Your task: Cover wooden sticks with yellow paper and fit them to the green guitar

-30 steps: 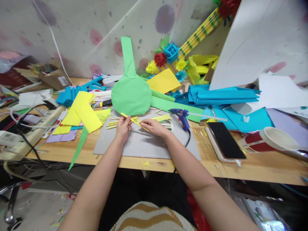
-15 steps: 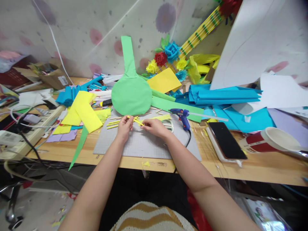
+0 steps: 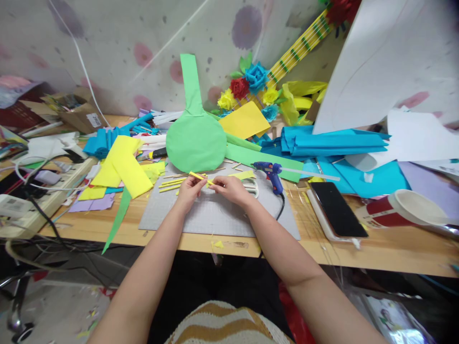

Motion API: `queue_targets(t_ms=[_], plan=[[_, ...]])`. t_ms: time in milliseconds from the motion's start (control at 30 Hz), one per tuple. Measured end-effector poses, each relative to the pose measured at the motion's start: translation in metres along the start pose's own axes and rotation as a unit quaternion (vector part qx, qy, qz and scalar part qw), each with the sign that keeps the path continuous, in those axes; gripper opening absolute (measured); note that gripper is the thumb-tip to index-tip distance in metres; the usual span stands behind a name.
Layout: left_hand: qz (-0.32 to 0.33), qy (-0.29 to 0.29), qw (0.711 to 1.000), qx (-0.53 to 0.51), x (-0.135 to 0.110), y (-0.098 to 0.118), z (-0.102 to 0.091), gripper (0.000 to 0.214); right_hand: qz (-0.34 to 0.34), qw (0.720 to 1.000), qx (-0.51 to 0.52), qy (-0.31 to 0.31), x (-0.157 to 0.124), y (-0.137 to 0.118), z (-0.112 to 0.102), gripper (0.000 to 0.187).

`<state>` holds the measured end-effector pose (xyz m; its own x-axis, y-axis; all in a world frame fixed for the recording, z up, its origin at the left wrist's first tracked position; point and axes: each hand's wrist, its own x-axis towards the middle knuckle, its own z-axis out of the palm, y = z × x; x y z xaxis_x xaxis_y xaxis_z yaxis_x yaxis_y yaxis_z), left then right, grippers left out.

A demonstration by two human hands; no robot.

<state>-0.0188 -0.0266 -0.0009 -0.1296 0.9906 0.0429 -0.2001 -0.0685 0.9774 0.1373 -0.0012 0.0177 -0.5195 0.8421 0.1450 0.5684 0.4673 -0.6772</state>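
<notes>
Between my two hands, over the grey cutting mat (image 3: 211,220), a thin yellow stick (image 3: 196,176) is held at a slant. My left hand (image 3: 190,191) is closed round its middle with thumb and fingers. At the stick's right end, my right hand (image 3: 229,188) pinches it. Several similar yellow sticks (image 3: 170,184) lie on the mat just left of my left hand. Behind both hands rests a green paper-covered disc with a long neck (image 3: 196,143). A blue glue gun (image 3: 272,177) lies to the right of my right hand.
Folded yellow paper (image 3: 131,167) lies at the left, near a power strip (image 3: 53,196) with cables. On the right are a phone (image 3: 337,208) and a tipped paper cup (image 3: 401,210). Blue paper rolls (image 3: 333,142) and paper flowers (image 3: 256,76) sit behind.
My left hand has slid rightward along the yellow stick, closer to my right hand. More of the stick now sticks out past the left fingers.
</notes>
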Motion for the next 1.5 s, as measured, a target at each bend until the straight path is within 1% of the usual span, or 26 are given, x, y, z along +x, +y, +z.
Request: queue_targets(t_ms=[100,233,367,467,533,667,800,900,1000,1067,1200,1300,1367,1467,1500], plan=[[0.013,0.011,1.000,0.001,-0.001,-0.003,0.000,0.022,-0.003,1.000,-0.002,-0.019,-0.002,-0.002,-0.001,0.028],[0.038,0.019,0.999,-0.003,-0.001,-0.007,-0.001,0.022,-0.019,0.999,-0.010,-0.032,-0.003,-0.004,0.001,0.029],[0.032,0.027,0.999,0.004,0.000,-0.006,0.000,0.025,-0.018,0.999,-0.011,-0.024,-0.002,-0.002,0.000,0.023],[0.023,0.029,0.999,-0.002,0.000,-0.002,0.000,0.035,-0.002,1.000,-0.018,-0.010,-0.002,0.003,-0.005,0.020],[0.030,0.044,0.998,-0.016,0.000,0.000,-0.001,0.037,0.008,1.000,-0.023,-0.003,-0.001,0.007,-0.008,0.018],[0.041,0.081,0.996,-0.027,0.001,0.001,-0.004,0.025,0.016,0.999,-0.032,-0.004,-0.001,0.015,-0.012,0.018],[0.030,0.103,0.993,-0.057,0.002,0.000,-0.007,0.019,0.009,0.999,-0.041,-0.012,-0.001,0.015,-0.012,0.016],[0.013,0.125,0.988,-0.093,0.003,0.001,-0.009,0.019,-0.002,0.999,-0.043,-0.009,-0.001,0.015,-0.012,0.015],[0.026,0.157,0.983,-0.088,0.004,0.002,-0.009,0.020,-0.002,0.999,-0.035,-0.006,-0.001,0.016,-0.014,0.015],[0.038,0.148,0.986,-0.069,0.003,0.002,-0.008,0.021,0.000,0.999,-0.031,-0.009,-0.001,0.016,-0.014,0.015],[0.050,0.100,0.993,-0.042,0.001,0.001,-0.006,0.025,0.004,0.999,-0.046,-0.008,-0.001,0.016,-0.015,0.014],[0.057,0.103,0.993,-0.021,0.001,0.000,-0.006,0.023,0.005,0.998,-0.057,-0.004,-0.002,0.015,-0.015,0.014],[0.062,0.127,0.990,-0.014,0.002,-0.002,-0.008,0.025,0.003,0.998,-0.055,-0.007,-0.002,0.014,-0.015,0.015],[0.090,0.185,0.979,0.000,0.005,-0.004,-0.011,0.028,0.004,0.999,-0.048,-0.014,-0.002,0.015,-0.014,0.017],[0.100,0.195,0.976,0.005,0.006,-0.005,-0.012,0.029,0.007,0.999,-0.045,-0.015,-0.002,0.015,-0.014,0.017]])
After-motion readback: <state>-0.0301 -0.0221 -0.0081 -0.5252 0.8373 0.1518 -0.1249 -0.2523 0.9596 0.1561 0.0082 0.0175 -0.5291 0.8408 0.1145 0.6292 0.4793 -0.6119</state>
